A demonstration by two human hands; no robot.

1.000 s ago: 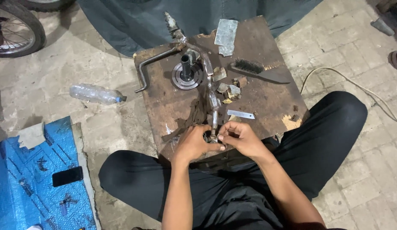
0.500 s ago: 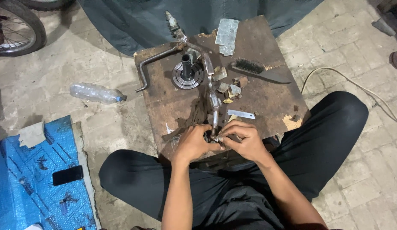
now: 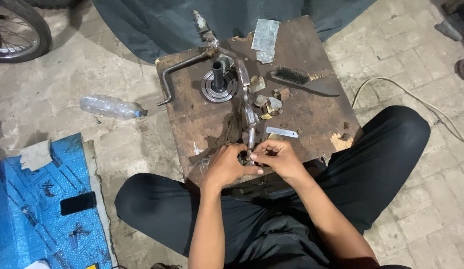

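From my remote view, a plastic bottle [image 3: 111, 106] lay on the floor at nine o'clock of the wooden board [image 3: 311, 112], out of the way. The left hand [image 3: 227, 166] curled around the near end of the metal rod [image 3: 250, 130], steadying it at the board's six o'clock edge, while the right hand [image 3: 278, 158] pinched fingertips together on it. A wire brush [image 3: 302, 79] waited at two o'clock.

Left hand [image 3: 227, 167] and right hand [image 3: 278, 158] both grip the near end of a metal rod [image 3: 250, 119] on the wooden board [image 3: 192, 119]. Wire brush [image 3: 302, 80] and flanged steel hub [image 3: 219, 85] lie farther back on the board.
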